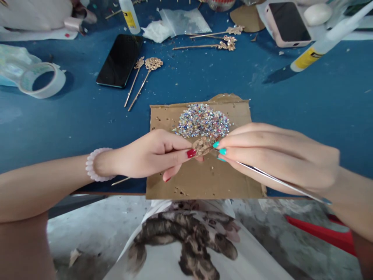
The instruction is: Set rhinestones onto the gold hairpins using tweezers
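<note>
Between thumb and fingers, my left hand [157,155] pinches a gold-coloured hairpin by its openwork flower head [201,146]; the thin stem comes out behind the hand at the lower left. My right hand [276,155] is closed on metal tweezers [279,181], whose shafts run back under the palm. Their tips meet the right side of the flower head, but the fingers partly hide that spot. Just beyond lies a heap of small glittering rhinestones [204,119] on a piece of brown cardboard [204,182].
Finished-looking gold hairpins [145,81] lie beside a black phone [119,60], with more hairpins [215,44] farther back. A tape roll [43,81] sits at left. Glue bottles [129,17] stand at the back and right. A pink-cased phone [288,24] lies back right.
</note>
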### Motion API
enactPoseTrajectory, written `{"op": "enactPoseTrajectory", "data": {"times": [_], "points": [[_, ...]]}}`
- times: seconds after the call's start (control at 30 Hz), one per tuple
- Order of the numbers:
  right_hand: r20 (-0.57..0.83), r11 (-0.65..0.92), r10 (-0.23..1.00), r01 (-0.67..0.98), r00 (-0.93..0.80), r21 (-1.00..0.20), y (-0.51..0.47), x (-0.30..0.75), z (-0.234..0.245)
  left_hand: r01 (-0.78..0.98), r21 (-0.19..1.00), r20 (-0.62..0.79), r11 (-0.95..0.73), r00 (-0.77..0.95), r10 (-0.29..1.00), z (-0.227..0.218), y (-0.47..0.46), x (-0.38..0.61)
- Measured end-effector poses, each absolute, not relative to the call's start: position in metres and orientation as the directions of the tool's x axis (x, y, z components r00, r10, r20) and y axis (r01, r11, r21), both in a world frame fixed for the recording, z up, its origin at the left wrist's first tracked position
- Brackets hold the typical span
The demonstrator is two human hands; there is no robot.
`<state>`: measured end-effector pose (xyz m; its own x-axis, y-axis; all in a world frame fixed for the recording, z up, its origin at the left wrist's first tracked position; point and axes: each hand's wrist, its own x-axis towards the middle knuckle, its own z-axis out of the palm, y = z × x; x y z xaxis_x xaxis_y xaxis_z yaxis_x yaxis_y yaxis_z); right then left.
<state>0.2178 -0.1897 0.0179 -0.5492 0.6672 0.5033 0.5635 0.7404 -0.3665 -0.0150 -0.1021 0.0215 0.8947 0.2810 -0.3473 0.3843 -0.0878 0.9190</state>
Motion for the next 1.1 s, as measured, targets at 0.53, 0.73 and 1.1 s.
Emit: {"op": "enactPoseTrajectory", "data": {"times": [0.53,0.73,1.1], "points": [[0.58,0.827,0.547,0.499,-0.604,-0.26,-0.1878,0.2236,0.0127,0.368,0.927,-0.329,-0.073,0.891,0.312,0.0219,-0.104,-0.0133],[0.572,0.818,0.554,0.523,-0.605,-0.239,-0.1881,0.2218,0.0119,0.36,0.929,-0.318,-0.084,0.894,0.315,0.0226,-0.104,-0.0134],[0.584,0.832,0.538,0.494,-0.607,-0.253,-0.1879,0.2206,0.0106,0.344,0.934,-0.304,-0.095,0.907,0.291,0.0195,-0.1026,-0.0144]]}}
